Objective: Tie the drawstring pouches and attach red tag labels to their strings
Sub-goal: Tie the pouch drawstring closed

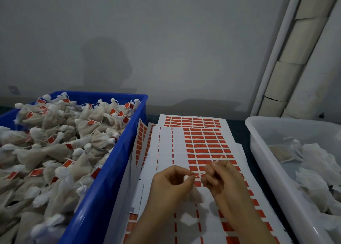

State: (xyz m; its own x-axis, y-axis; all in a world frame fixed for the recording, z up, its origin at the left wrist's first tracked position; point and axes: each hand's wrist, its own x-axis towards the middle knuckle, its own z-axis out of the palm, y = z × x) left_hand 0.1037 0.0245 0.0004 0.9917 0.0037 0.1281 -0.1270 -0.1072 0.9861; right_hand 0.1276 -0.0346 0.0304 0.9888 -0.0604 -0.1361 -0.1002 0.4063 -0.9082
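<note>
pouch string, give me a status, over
Left grip pinches pouch neck, right grip pinches string, straight between them. No tag visible on it. Nothing in the way, label sheets underneath.

Packing workroom, pouch-filled crates [110,170], label sheets [203,142]

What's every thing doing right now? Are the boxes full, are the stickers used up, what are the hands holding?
Left hand: pinches the string.
Right hand: pinches the string's other end.
String: stretched between the hands, no tag seen.
Blue crate: heaped with tied pouches bearing red tags.
Label sheets: partly peeled, many red labels left.
White tub: partly filled with plain pouches, no red tags seen.
</note>
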